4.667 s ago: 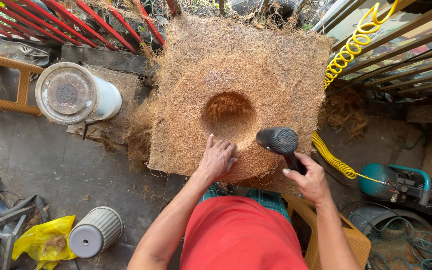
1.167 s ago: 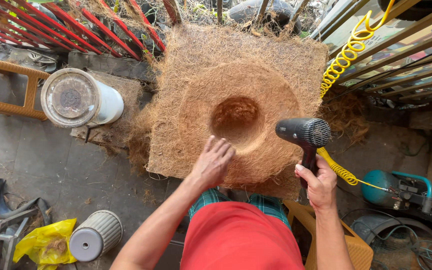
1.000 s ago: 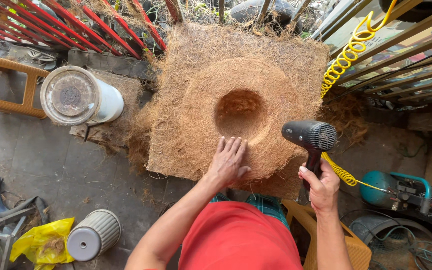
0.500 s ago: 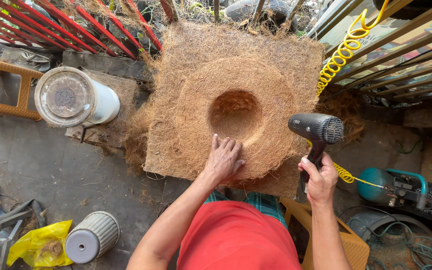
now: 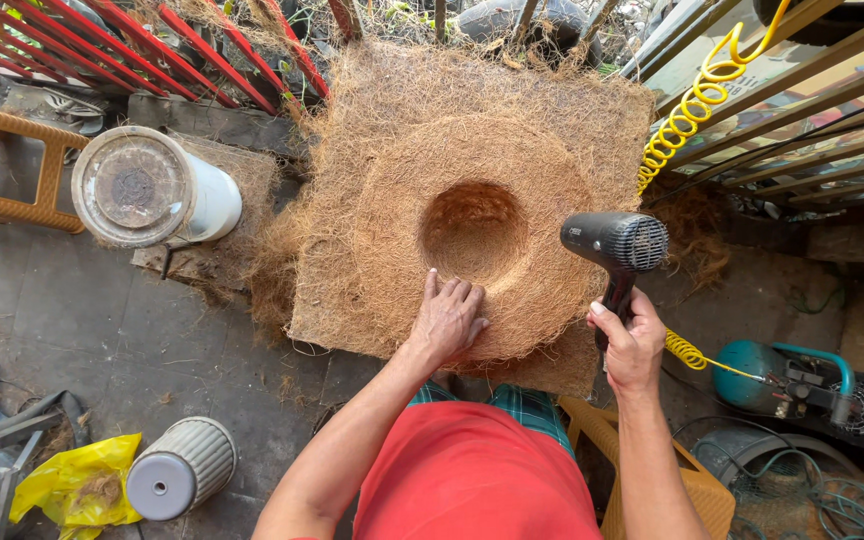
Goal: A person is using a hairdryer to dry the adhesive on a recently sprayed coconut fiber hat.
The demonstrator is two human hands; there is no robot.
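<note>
Pressing down on the brown coir fibre mat (image 5: 402, 210), the left hand (image 5: 447, 320) lay flat and palm down, its fingers spread apart and holding nothing, on the raised ring of fibre just below the round hollow (image 5: 474, 230) in the middle of the mat. The mat sat square in front of the person, its near edge close to the red shirt (image 5: 472, 480), its far edge against loose straw and the red bars (image 5: 182, 50) at upper left. The right hand (image 5: 632, 345) was closed tight around the grip of a black air tool (image 5: 615, 245), shaped like a pistol with a ribbed barrel, held upright just off the mat's right side, beside the hollow and apart from the fibre. A coiled yellow hose (image 5: 687, 105) hung near the mat's far right corner, and another stretch of it ran from below the right hand toward a teal compressor (image 5: 782, 375) on the floor at right. To the left of the mat stood a white cylinder with a dusty lid (image 5: 142, 190), next to an orange plastic frame (image 5: 12, 165). Nearer the person, on the grey floor (image 5: 82, 310), lay a ribbed grey canister (image 5: 182, 468) on its side, touching a crumpled yellow bag (image 5: 67, 490).
</note>
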